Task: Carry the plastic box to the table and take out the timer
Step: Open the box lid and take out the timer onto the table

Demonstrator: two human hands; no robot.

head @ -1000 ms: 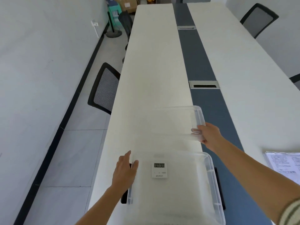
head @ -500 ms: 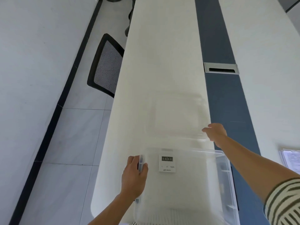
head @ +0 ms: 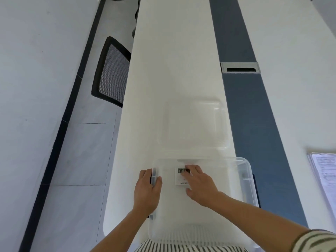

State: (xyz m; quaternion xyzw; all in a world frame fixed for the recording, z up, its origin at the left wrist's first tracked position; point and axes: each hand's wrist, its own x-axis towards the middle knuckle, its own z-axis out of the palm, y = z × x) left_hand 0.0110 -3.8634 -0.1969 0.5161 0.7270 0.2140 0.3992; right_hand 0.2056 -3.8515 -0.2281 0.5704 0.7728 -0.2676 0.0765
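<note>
A clear plastic box [head: 245, 171] stands open on the near end of the long white table [head: 172, 70]. Its clear lid [head: 196, 124] lies flat on the table just beyond it. A small white timer [head: 180, 177] with a digital display lies on the box floor near the far wall. My left hand [head: 147, 190] grips the box's left rim. My right hand [head: 200, 184] is inside the box, fingers spread over the timer's right side and covering part of its display. Whether the fingers have closed on the timer cannot be told.
A black mesh chair [head: 111, 73] stands left of the table. A dark blue strip [head: 254, 115] with a metal cable slot [head: 240, 67] runs down the table's middle. A sheet of printed paper [head: 325, 175] lies at the right edge.
My right hand has let go of the lid, left it on the table, and moved back into the box onto the timer. My left hand stays on the rim. The view tilted further down.
</note>
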